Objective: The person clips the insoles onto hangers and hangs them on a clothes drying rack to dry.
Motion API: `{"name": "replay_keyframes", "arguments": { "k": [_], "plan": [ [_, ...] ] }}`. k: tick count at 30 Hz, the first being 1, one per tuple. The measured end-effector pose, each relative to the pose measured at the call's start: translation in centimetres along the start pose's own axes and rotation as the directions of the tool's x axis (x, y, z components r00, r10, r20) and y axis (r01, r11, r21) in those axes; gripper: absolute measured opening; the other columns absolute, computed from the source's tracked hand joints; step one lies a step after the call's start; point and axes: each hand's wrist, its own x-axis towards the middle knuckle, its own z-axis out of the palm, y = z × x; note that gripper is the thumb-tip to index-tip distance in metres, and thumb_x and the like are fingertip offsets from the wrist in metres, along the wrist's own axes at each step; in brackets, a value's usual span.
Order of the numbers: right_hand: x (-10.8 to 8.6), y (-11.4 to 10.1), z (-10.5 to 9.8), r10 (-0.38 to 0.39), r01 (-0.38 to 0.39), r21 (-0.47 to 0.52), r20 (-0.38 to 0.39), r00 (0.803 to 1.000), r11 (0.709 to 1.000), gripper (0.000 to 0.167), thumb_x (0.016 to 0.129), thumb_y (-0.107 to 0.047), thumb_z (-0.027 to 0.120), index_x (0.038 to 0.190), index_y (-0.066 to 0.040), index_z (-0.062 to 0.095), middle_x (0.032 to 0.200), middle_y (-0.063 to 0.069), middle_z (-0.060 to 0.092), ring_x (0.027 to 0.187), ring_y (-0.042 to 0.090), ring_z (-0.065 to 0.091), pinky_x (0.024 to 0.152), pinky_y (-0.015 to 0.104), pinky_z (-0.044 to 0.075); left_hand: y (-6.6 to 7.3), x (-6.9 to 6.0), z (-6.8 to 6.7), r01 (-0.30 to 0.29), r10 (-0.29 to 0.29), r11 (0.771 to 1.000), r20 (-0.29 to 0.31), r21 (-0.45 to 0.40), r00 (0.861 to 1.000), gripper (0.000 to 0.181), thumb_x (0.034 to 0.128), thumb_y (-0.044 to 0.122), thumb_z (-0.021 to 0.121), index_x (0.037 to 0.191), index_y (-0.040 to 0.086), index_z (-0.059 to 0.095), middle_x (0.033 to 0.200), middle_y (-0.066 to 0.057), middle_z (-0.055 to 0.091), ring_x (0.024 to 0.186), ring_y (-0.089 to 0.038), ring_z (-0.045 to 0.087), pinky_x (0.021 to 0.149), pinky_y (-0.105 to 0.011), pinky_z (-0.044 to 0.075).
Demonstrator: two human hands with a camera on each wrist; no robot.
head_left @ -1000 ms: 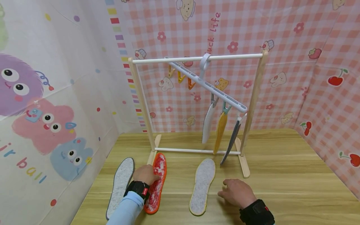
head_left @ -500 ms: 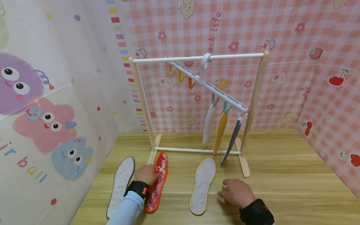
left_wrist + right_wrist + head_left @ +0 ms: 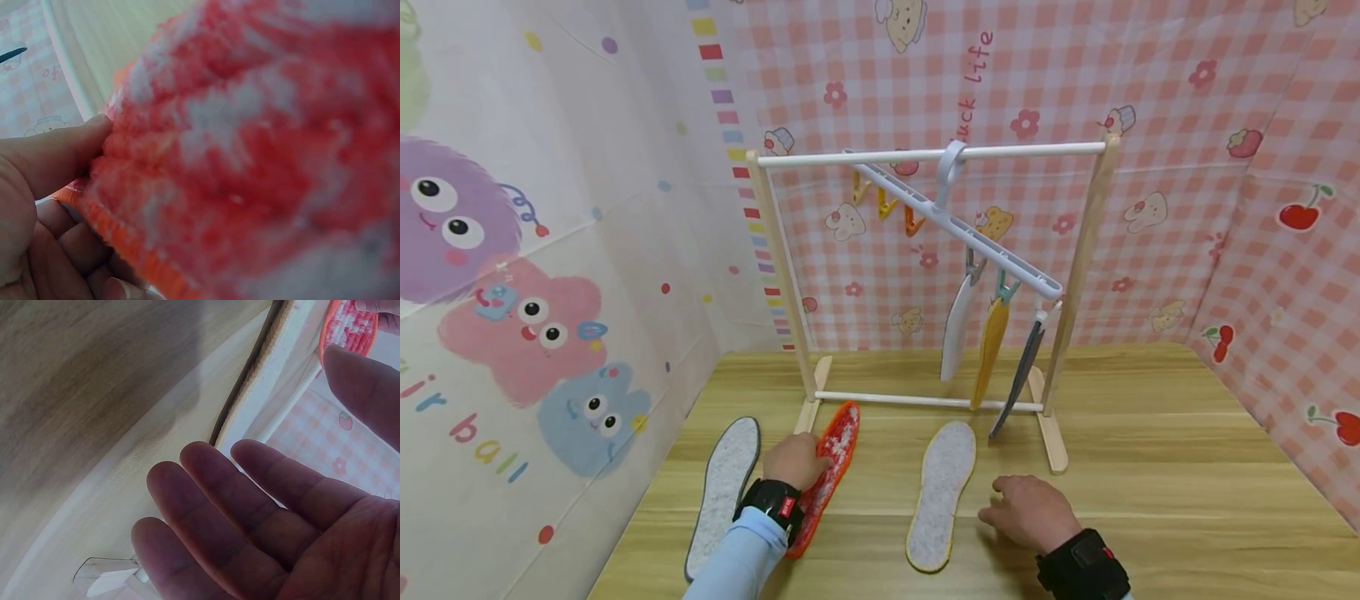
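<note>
A red and white fuzzy insole (image 3: pixel 842 433) with an orange edge is pinched by my left hand (image 3: pixel 793 462); the thumb lies on its fuzzy face and the curled fingers are behind it in the left wrist view (image 3: pixel 219 144). The insole is tilted, its far end near the rack's left foot. My right hand (image 3: pixel 1033 512) hovers low over the table with relaxed fingers and holds nothing. Between the hands lies a grey insole (image 3: pixel 942 492) with a yellow edge. Left of my left wrist lies another grey insole (image 3: pixel 724 492) with a dark edge.
A wooden rack (image 3: pixel 1086 242) stands at the back of the table (image 3: pixel 1150 467). From its top bar hangs a white clip hanger (image 3: pixel 958 229). Clips hold a white insole (image 3: pixel 957 329), a yellow insole (image 3: pixel 990 350) and a dark grey insole (image 3: pixel 1021 375). Bare clips (image 3: pixel 886 202) hang at the left.
The red insole has turned and tilted in my left hand, its far end shifting right and its near end rising slightly. My right hand has barely moved.
</note>
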Motion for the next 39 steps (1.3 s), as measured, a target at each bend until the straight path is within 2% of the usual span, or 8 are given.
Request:
{"name": "replay_keyframes", "arguments": {
  "k": [10, 18, 24, 29, 33, 35, 39],
  "plan": [
    [0.1, -0.1, 0.1, -0.011, 0.011, -0.005, -0.009, 1.0, 1.0, 0.039, 0.082, -0.031, 0.078, 0.106, -0.001, 0.07, 0.097, 0.013, 0.07, 0.091, 0.035, 0.066, 0.08, 0.048, 0.05, 0.5, 0.3, -0.4, 0.009, -0.009, 1.0, 0.003, -0.03, 1.0, 0.019, 0.0852, 0.026, 0.077, 0.079, 0.01, 0.066, 0.066, -0.001, 0.054, 0.058, -0.018, 0.05, 0.051, -0.033, 0.036],
    [0.2, -0.1, 0.1, -0.014, 0.014, -0.02, -0.006, 1.0, 1.0, 0.04, 0.083, -0.031, 0.077, 0.107, 0.0, 0.069, 0.1, 0.014, 0.07, 0.095, 0.036, 0.065, 0.083, 0.049, 0.05, 1.0, 0.0, -1.1, -0.098, 0.091, 0.993, -0.102, -0.068, 0.991, 0.02, 0.087, 0.017, 0.072, 0.074, 0.009, 0.059, 0.063, -0.001, 0.051, 0.055, -0.018, 0.046, 0.049, -0.033, 0.032],
    [0.5, -0.3, -0.2, -0.027, 0.026, -0.025, -0.037, 0.999, 0.999, 0.039, 0.083, -0.031, 0.078, 0.106, 0.0, 0.07, 0.097, 0.013, 0.07, 0.093, 0.035, 0.066, 0.081, 0.048, 0.05, 1.6, 0.4, -1.5, -0.114, 0.1, 0.989, -0.139, -0.097, 0.985, 0.015, 0.088, 0.013, 0.071, 0.08, 0.007, 0.06, 0.065, -0.002, 0.053, 0.055, -0.018, 0.047, 0.049, -0.033, 0.032],
    [0.8, -0.6, -0.6, -0.037, 0.036, -0.015, -0.054, 0.998, 0.999, 0.039, 0.083, -0.03, 0.077, 0.107, 0.001, 0.07, 0.097, 0.013, 0.071, 0.092, 0.034, 0.067, 0.081, 0.047, 0.051, 1.9, 0.6, -1.8, -0.112, 0.091, 0.987, -0.169, -0.117, 0.981, 0.011, 0.088, 0.014, 0.072, 0.088, 0.006, 0.064, 0.071, -0.005, 0.06, 0.058, -0.019, 0.052, 0.051, -0.035, 0.039],
    [1.1, -0.8, -1.0, -0.044, 0.044, -0.01, -0.057, 0.997, 0.999, 0.039, 0.085, -0.029, 0.076, 0.108, 0.002, 0.07, 0.098, 0.015, 0.071, 0.091, 0.035, 0.067, 0.08, 0.048, 0.051, 2.1, 0.9, -2.1, -0.143, 0.113, 0.982, -0.222, -0.123, 0.968, 0.012, 0.0872, 0.011, 0.071, 0.094, 0.003, 0.066, 0.081, -0.011, 0.067, 0.064, -0.022, 0.059, 0.058, -0.04, 0.047],
    [1.3, -1.0, -1.2, -0.067, 0.066, -0.014, -0.081, 0.994, 0.998, 0.039, 0.085, -0.028, 0.077, 0.107, 0.003, 0.07, 0.097, 0.016, 0.071, 0.088, 0.035, 0.068, 0.078, 0.048, 0.052, 2.3, 1.1, -2.2, -0.165, 0.129, 0.979, -0.257, -0.122, 0.958, 0.014, 0.0868, 0.01, 0.071, 0.097, 0.001, 0.066, 0.084, -0.013, 0.069, 0.067, -0.024, 0.062, 0.061, -0.042, 0.049],
    [1.8, -1.5, -1.8, -0.121, 0.115, -0.046, -0.145, 0.982, 0.992, 0.037, 0.083, -0.027, 0.079, 0.104, 0.003, 0.071, 0.091, 0.014, 0.072, 0.081, 0.031, 0.068, 0.072, 0.045, 0.053, 2.7, 1.3, -2.6, -0.208, 0.165, 0.972, -0.308, -0.11, 0.937, 0.014, 0.0856, 0.009, 0.071, 0.094, 0.001, 0.063, 0.08, -0.014, 0.067, 0.065, -0.027, 0.062, 0.059, -0.044, 0.048]
  ]
}}
